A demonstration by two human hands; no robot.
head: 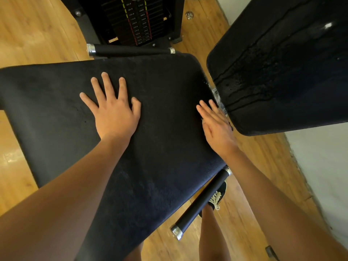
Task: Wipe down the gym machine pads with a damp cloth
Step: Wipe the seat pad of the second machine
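Left hand flat on seat pad, fingers splayed wide, holding nothing. Right hand empty, fingers straight and together at seat pad's right edge, possibly touching wet-streaked back pad.

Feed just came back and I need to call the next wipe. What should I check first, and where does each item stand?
1. Cloth in hand: not ok; left hand and right hand rest with straight fingers on the seat pad, no cloth in view.
2. Seat pad in reach: ok.
3. Seat pad already wiped: cannot tell; no clear wet marks.
4. Water on the back pad: ok; dark run streaks and droplets show.
5. Hands clear of the near handle: ok.
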